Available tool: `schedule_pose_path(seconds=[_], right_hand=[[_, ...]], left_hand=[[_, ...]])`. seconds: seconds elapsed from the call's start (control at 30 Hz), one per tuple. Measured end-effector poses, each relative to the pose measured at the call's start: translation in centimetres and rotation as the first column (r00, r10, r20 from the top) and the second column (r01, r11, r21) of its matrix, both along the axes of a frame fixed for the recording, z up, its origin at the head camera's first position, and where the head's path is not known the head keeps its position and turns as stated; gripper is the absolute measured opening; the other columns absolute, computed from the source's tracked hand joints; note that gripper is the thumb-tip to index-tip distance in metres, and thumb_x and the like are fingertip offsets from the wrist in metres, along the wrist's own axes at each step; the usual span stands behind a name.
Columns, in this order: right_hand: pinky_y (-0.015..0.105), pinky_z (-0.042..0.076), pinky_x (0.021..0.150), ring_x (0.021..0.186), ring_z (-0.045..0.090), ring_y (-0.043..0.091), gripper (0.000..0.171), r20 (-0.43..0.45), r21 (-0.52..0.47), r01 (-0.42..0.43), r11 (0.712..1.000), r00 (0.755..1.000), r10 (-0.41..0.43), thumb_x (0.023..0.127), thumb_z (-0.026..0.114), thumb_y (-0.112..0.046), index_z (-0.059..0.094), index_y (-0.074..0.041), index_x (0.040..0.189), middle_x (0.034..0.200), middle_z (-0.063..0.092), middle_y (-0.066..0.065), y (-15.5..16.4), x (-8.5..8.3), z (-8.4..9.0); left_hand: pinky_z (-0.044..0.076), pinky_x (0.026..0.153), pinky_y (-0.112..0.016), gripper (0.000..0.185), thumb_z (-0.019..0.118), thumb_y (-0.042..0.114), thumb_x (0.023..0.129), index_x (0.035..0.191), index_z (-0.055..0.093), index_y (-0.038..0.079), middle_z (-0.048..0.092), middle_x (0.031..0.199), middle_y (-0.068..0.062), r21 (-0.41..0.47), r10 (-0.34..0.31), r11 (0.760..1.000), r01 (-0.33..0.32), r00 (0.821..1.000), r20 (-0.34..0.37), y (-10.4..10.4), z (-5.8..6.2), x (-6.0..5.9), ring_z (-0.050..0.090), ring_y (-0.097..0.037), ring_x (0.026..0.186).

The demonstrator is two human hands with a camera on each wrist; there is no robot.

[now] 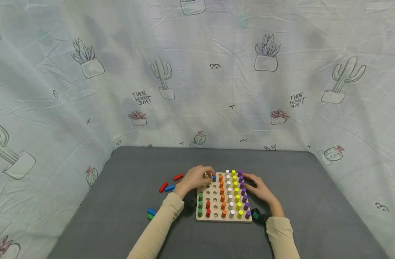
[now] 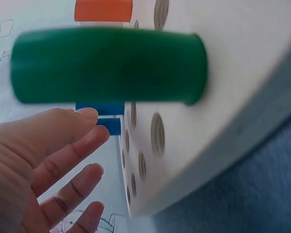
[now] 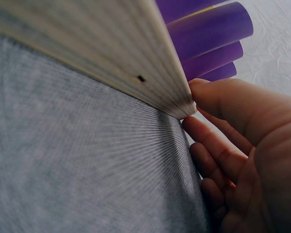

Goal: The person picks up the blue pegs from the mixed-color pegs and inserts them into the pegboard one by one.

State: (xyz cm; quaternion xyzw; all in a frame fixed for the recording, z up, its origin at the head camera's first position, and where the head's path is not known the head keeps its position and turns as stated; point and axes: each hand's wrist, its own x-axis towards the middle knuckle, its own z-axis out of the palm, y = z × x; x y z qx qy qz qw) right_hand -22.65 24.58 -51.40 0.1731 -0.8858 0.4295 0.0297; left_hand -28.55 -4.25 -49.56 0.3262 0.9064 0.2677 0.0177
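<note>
Head view: "TOUCH" lettering [image 1: 141, 98], left hand [image 1: 197, 177] tight on blue peg [image 1: 214, 178], right hand [image 1: 260, 189] tight on pegboard [image 1: 223, 221].

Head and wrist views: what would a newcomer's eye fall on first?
Probably the board on the grey table, its right side bright with lines of purple, yellow, white and orange pegs. Next, the left hand, which pinches a blue peg near the board's far edge, while the right hand touches the right edge. In the left wrist view, a green peg looms across the upper half.
</note>
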Motion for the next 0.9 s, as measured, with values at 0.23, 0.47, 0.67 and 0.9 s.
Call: schedule_pose_path(seconds=[0.23, 0.47, 0.67, 0.9], right_hand=[[0.064, 0.028, 0.097, 0.121, 0.038, 0.044, 0.045, -0.007, 0.033, 0.013, 0.999, 1.0, -0.013, 0.089, 0.059, -0.011, 0.048, 0.001, 0.131, 0.132, 0.047, 0.024, 1.0, -1.2, -2.1], [0.063, 0.027, 0.098, 0.122, 0.039, 0.042, 0.047, -0.001, 0.021, 0.0, 1.0, 1.0, 0.0, 0.09, 0.06, -0.019, 0.049, -0.004, 0.133, 0.133, 0.047, 0.021, 1.7, -2.0, -3.4], [0.062, 0.029, 0.098, 0.121, 0.04, 0.041, 0.046, -0.007, 0.024, 0.001, 1.0, 1.0, 0.0, 0.089, 0.06, -0.017, 0.049, -0.004, 0.132, 0.132, 0.048, 0.021, 1.6, -1.8, -3.2], [0.062, 0.029, 0.097, 0.121, 0.04, 0.04, 0.047, -0.007, -0.005, 0.0, 1.0, 1.0, 0.0, 0.088, 0.061, -0.015, 0.049, -0.003, 0.132, 0.133, 0.047, 0.021, 1.7, -1.8, -3.2]], left_hand=[[0.045, 0.068, -0.025, 0.017, 0.065, 0.026, 0.087, 0.104, 0.064, 0.025, 0.065, 0.093, 0.008, -0.023, 0.036, 0.999, -0.037, 0.999, -0.028, -1.1, 0.2, 0.2, 0.056, -0.011, 0.084], [0.043, 0.064, -0.024, 0.018, 0.065, 0.025, 0.087, 0.105, 0.065, 0.023, 0.065, 0.091, 0.008, -0.037, 0.036, 0.999, -0.038, 0.998, -0.041, -2.4, 0.5, 0.5, 0.056, -0.013, 0.08], [0.043, 0.064, -0.026, 0.018, 0.067, 0.026, 0.086, 0.103, 0.066, 0.02, 0.063, 0.089, 0.008, -0.046, 0.038, 0.998, -0.041, 0.998, -0.058, -3.4, 0.9, 0.6, 0.056, -0.013, 0.08], [0.044, 0.069, -0.029, 0.02, 0.068, 0.023, 0.085, 0.104, 0.066, 0.019, 0.063, 0.089, 0.008, -0.029, 0.06, 0.998, -0.062, 0.997, -0.057, -4.9, 1.3, 0.7, 0.056, -0.014, 0.082]])
